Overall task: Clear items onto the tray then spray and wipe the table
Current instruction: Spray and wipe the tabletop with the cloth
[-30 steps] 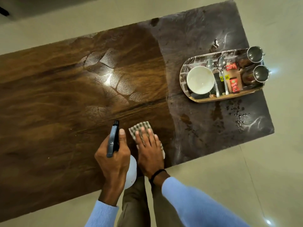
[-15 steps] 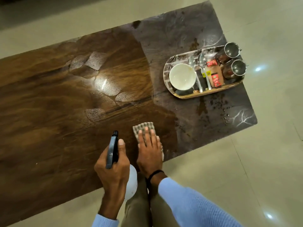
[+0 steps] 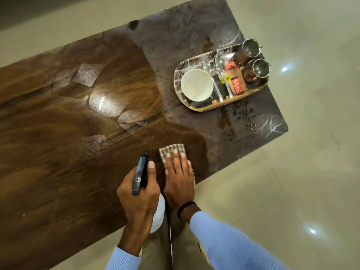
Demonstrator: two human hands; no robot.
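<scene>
My left hand grips a spray bottle with a black trigger head, held over the table's near edge. My right hand presses flat on a checked cloth lying on the dark glossy table. At the far right of the table stands an oval tray. It holds a white bowl, two spoons, red and brown packets and two steel mugs.
Droplets and wet specks lie on the grey marbled end of the table in front of the tray. Beige floor tiles surround the table. My trouser legs stand against the near edge.
The camera view has shifted, so the tray and table sit lower-left in the frame than before. My hands, cloth and bottle keep nearly the same pose; the cloth has slid slightly along the near edge.
</scene>
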